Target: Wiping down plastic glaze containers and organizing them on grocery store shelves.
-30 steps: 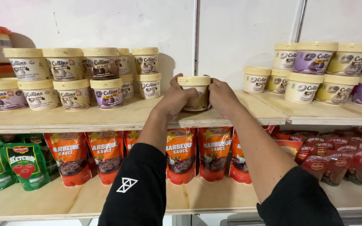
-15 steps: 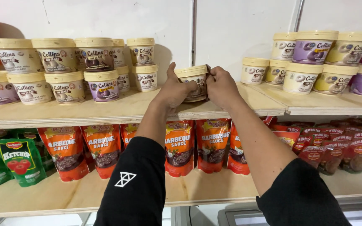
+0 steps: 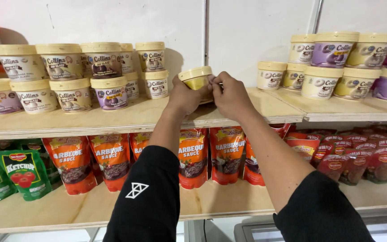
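At upper shelf [image 3: 113,118] front edge, between two tub stacks: small yellow-lidded tub [image 3: 196,77], tilted, lid toward left, raised just above shelf board. Left hand [image 3: 183,95] clenched on tub's left side and base; right hand [image 3: 231,94] pinches right side, fingertips at rim. Both hands equally near. Stacked tubs [image 3: 75,71] left; more tubs [image 3: 337,62] right. Sauce pouches [image 3: 113,159] on lower shelf.

Cream-lidded tubs [image 3: 75,74] upper shelf; orange sauce pouches [image 3: 113,159] below; green pouches [image 3: 23,172] left.
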